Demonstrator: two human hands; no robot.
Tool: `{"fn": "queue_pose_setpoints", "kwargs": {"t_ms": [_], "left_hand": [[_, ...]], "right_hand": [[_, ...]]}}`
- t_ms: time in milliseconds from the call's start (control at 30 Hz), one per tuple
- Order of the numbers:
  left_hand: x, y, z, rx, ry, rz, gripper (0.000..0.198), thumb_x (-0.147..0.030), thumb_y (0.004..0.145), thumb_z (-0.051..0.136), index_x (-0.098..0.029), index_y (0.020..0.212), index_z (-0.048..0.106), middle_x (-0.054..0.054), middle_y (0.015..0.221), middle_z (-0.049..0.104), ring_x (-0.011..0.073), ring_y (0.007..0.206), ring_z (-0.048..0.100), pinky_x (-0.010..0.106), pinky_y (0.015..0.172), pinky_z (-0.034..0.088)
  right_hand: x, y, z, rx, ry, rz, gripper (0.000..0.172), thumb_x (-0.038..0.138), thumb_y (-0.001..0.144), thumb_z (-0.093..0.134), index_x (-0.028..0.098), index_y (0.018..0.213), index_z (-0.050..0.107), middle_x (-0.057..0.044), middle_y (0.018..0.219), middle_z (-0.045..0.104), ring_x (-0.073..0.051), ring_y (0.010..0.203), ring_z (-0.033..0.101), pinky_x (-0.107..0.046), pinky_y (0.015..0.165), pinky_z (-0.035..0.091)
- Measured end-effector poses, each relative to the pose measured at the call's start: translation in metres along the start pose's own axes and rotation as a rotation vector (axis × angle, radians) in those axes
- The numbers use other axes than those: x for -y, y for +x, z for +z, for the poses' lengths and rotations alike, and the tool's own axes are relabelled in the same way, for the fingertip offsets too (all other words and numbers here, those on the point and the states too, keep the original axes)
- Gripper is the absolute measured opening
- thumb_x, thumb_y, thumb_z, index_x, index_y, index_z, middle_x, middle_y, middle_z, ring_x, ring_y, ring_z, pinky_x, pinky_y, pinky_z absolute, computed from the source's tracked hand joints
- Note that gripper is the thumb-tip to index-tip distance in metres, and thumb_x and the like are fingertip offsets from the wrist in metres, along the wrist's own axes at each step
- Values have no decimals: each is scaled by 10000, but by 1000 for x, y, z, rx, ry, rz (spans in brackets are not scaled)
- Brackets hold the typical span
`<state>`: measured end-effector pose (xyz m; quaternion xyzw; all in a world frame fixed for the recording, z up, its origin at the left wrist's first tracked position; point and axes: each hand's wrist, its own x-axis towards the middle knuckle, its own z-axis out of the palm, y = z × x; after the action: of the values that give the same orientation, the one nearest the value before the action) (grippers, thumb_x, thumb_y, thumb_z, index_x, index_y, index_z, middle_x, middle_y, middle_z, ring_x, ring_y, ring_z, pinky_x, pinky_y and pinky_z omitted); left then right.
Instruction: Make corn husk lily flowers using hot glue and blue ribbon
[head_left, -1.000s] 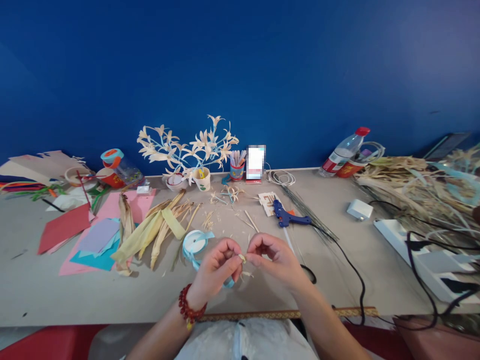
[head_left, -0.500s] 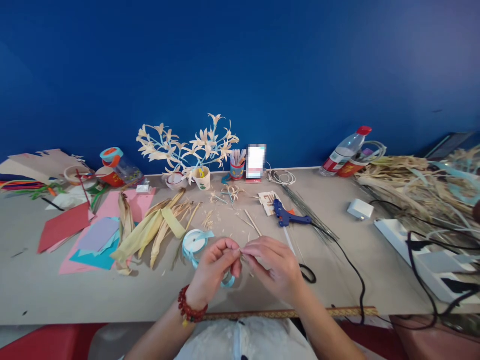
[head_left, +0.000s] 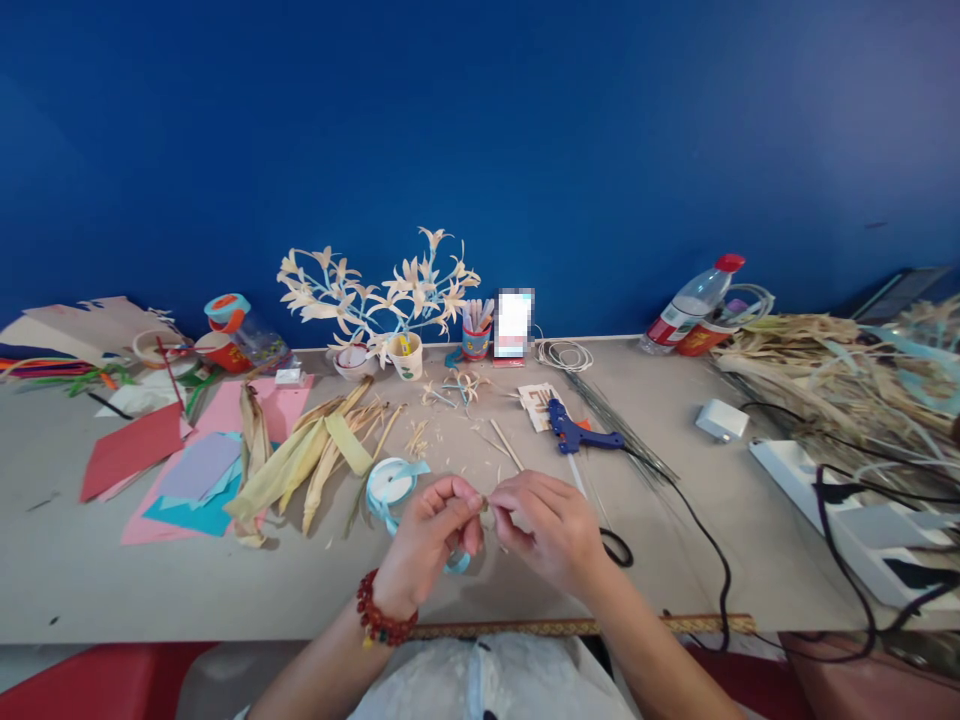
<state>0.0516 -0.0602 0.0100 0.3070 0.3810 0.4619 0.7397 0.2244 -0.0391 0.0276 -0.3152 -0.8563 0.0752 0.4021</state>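
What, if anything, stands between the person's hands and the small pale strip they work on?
Nothing visible does. The left hand and right hand both pinch the pale strip at their fingertips, above the table. The blue ribbon roll lies beside the left hand, the glue gun farther back; neither comes between.

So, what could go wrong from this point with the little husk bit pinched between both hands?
The husk bit is tiny and held only by the fingertips of the left hand and right hand, so it may slip or tear. A black loop, seemingly cord, lies right beside the right hand and could snag on it.
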Motion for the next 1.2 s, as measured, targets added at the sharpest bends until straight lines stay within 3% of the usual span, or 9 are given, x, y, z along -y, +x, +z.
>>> {"fn": "queue_pose_setpoints", "kwargs": {"t_ms": [233, 433, 633, 733, 833, 933, 1200], "left_hand": [[-4, 2, -4, -9, 82, -10, 233, -354, 813, 707, -168, 762, 577, -49, 468, 565, 72, 442, 469, 201, 514, 354], [-11, 2, -6, 7, 149, -76, 272, -383, 786, 729, -154, 749, 586, -26, 499, 587, 77, 455, 488, 195, 491, 339], [-11, 4, -7, 40, 105, -117, 281, -382, 783, 728, -156, 713, 576, -26, 489, 565, 84, 461, 492, 210, 508, 348], [-9, 4, -8, 46, 81, -113, 274, -383, 780, 732, -158, 720, 588, -30, 484, 555, 88, 456, 486, 221, 525, 366], [-8, 5, -8, 46, 48, -102, 259, -373, 778, 736, -157, 731, 601, -39, 473, 536, 91, 452, 479, 233, 544, 390], [-7, 4, -8, 51, 39, -102, 245, -359, 784, 732, -153, 733, 610, -42, 460, 526, 89, 453, 472, 232, 551, 402], [-7, 4, -9, 68, 50, -103, 251, -368, 791, 725, -151, 735, 611, -37, 475, 541, 81, 454, 471, 216, 541, 387]], "right_hand": [[-8, 3, -9, 120, -9, -100, 223, 78, 905, 514, 212, 1050, 618, -65, 876, 747, -190, 760, 675, -315, 686, 521], [-10, 12, -16, 270, -174, -205, 196, 90, 918, 488, 186, 941, 657, -78, 824, 745, -201, 736, 668, -320, 657, 499], [-14, 17, -12, 297, -191, -264, 202, 73, 890, 491, 200, 819, 630, -58, 709, 700, -182, 629, 610, -301, 567, 423], [-15, 14, -7, 220, -145, -219, 167, 82, 846, 505, 208, 807, 607, -42, 691, 687, -177, 639, 609, -288, 582, 427], [-15, 9, -3, 144, 13, -34, 125, 110, 830, 522, 216, 831, 587, -29, 710, 674, -162, 641, 596, -270, 593, 440], [-13, 5, -4, 171, 132, 85, 98, 129, 841, 527, 215, 843, 574, -23, 719, 656, -154, 639, 584, -263, 600, 444], [-12, 11, -9, 315, 0, -93, 137, 97, 822, 521, 215, 850, 584, -45, 752, 668, -189, 704, 607, -285, 635, 435]]}}
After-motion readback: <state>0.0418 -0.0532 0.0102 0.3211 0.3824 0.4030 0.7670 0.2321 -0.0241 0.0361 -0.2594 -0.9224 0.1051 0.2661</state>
